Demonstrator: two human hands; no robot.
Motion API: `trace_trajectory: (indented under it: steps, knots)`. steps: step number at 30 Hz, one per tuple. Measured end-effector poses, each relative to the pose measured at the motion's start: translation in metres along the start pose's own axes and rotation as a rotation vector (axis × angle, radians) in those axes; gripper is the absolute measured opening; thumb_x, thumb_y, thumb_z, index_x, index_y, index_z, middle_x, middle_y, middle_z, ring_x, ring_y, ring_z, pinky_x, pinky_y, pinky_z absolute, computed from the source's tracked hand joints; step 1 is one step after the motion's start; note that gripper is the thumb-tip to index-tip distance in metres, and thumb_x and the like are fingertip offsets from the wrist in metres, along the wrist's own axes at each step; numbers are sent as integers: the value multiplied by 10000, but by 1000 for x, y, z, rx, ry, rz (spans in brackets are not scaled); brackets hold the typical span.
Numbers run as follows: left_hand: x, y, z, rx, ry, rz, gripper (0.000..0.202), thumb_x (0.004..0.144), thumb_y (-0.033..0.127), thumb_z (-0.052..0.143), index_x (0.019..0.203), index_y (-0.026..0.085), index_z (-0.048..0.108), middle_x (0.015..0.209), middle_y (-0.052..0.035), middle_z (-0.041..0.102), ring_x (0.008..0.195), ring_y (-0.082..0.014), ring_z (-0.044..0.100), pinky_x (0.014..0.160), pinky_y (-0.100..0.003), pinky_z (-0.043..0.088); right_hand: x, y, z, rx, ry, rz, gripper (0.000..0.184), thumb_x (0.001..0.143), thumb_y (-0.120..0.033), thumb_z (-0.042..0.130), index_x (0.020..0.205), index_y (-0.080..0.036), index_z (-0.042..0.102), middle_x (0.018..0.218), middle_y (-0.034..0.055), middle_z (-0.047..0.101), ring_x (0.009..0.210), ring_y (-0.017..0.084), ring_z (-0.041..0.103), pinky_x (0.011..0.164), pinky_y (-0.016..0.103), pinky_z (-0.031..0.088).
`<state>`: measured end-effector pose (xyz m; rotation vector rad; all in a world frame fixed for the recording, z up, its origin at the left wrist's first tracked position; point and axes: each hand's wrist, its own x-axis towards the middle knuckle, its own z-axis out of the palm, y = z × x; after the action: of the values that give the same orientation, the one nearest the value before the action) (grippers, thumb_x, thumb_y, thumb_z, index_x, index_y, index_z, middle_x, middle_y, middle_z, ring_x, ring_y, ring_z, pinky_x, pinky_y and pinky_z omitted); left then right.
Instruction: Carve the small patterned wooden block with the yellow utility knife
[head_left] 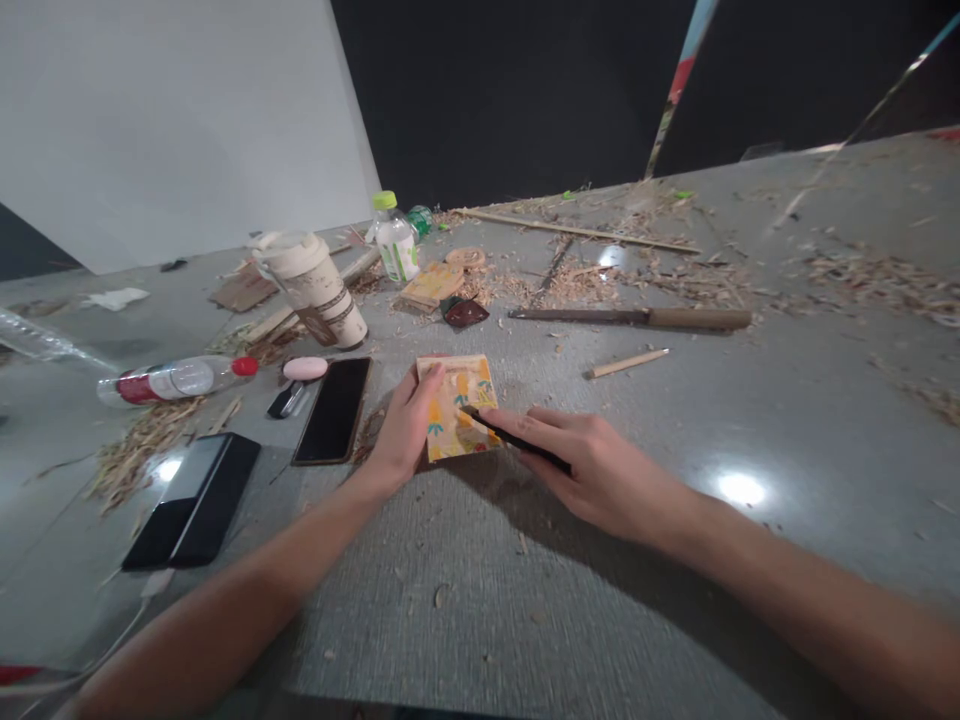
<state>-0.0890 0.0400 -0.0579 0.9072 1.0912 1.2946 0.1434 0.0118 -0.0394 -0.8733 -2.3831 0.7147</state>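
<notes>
A small square block or booklet with a yellow pineapple-like pattern lies on the grey table in front of me. My left hand grips its left edge, with the thumb over the top. Closed around a slim black tool is my right hand. The tool's tip touches or hovers just above the patterned face; which, I cannot tell. Its kind does not show clearly, and part of it is hidden by the fingers. Beyond the right hand lie a short wooden stick and a long blade with a wooden handle.
On the left are a phone, a black device with a cable, a fallen bottle, and a lidded cup. Behind stand a green-capped bottle and a dark red item. Wood shavings litter the far table.
</notes>
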Motion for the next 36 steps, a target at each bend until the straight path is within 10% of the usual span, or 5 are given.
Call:
trace_trajectory:
  steps: [36]
  knots:
    - [1, -5, -8, 121, -17, 46, 485, 958, 607, 657, 1239, 212, 658, 1177, -105, 765, 1072, -295, 752, 893, -403, 610, -1, -1, 6, -4, -21, 51, 552, 1111, -216, 436, 1654, -316, 434, 1237, 112, 742, 1016, 223, 732, 840, 329, 578]
